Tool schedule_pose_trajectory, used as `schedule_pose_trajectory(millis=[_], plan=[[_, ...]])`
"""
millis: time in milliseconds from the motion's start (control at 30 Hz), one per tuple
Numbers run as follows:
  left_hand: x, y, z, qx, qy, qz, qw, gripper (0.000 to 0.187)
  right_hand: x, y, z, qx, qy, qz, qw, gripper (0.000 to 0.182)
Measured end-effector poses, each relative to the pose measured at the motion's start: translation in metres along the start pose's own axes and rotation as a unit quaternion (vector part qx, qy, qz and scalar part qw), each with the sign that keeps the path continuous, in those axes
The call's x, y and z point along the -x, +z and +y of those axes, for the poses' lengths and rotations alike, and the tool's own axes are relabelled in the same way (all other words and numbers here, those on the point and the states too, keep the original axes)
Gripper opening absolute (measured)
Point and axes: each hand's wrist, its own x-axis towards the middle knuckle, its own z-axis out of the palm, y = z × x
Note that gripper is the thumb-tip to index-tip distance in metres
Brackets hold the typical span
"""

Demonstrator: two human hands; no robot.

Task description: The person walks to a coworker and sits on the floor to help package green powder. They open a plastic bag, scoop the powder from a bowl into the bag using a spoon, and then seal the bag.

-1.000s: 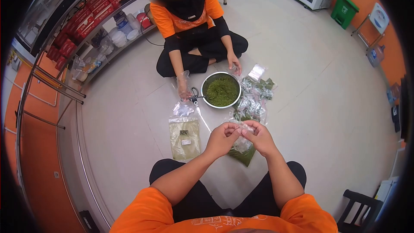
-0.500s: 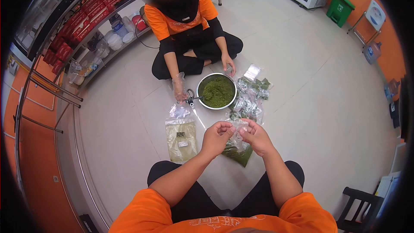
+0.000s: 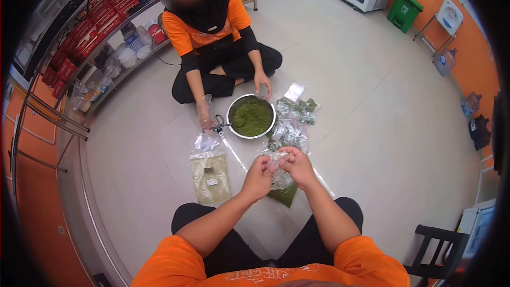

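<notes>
Between my left hand (image 3: 258, 178) and my right hand (image 3: 298, 168), a clear plastic bag (image 3: 279, 179) is pinched by its upper part, with the fingers of both hands closed on it. Below it, partly covered by the clear plastic, a larger bag of green stuff (image 3: 286, 196) rests on the floor. Just beyond my hands lies a pile of small clear packets (image 3: 291, 127) with green contents. A metal bowl (image 3: 229, 127) of moist green mash (image 3: 252, 118) stands to the left of that pile.
Opposite me a co-worker sits cross-legged, a plastic-gloved hand (image 3: 204, 114) by the bowl and black-handled scissors (image 3: 218, 126). A flat yellowish bag (image 3: 210, 183) lies at left, a stack of clear sheets (image 3: 295, 91) beyond the packets. A shelf (image 3: 119, 77) lines the left wall.
The whole view has shifted, so things sit further left. My right hand has risen slightly against the left, still pinching the bag. The co-worker's gloved hand has moved a little beside the bowl.
</notes>
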Motion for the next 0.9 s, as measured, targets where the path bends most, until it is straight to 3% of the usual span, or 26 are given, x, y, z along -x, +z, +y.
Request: schedule_pose_trajectory(millis=[267,367,467,500,633,700,900], plan=[[-0.008,-0.010,0.019,0.066,-0.026,0.043,0.997,0.042,0.005,-0.006,-0.011,-0.075,0.002,-0.028,0.997,0.054],[-0.004,-0.007,0.024,-0.014,-0.019,0.035,0.999,0.047,0.010,0.003,-0.013,-0.118,-0.013,-0.012,0.993,0.051],[-0.013,-0.010,0.001,0.083,-0.004,0.028,0.996,0.045,0.011,0.006,-0.019,-0.229,0.015,-0.011,0.973,0.046],[-0.013,-0.010,0.010,0.124,-0.012,0.035,0.992,0.040,0.006,-0.001,-0.008,-0.273,0.031,-0.021,0.961,0.037],[-0.016,-0.017,0.017,0.170,-0.009,-0.021,0.985,0.032,-0.001,-0.020,0.019,-0.182,0.035,-0.115,0.976,0.034],[-0.016,-0.016,0.011,0.091,0.023,-0.011,0.996,0.025,0.007,-0.004,0.002,-0.151,0.035,-0.129,0.979,0.035],[-0.009,-0.017,0.024,-0.047,0.036,0.006,0.998,0.019,0.004,-0.002,0.005,-0.033,0.037,-0.083,0.995,0.032]])
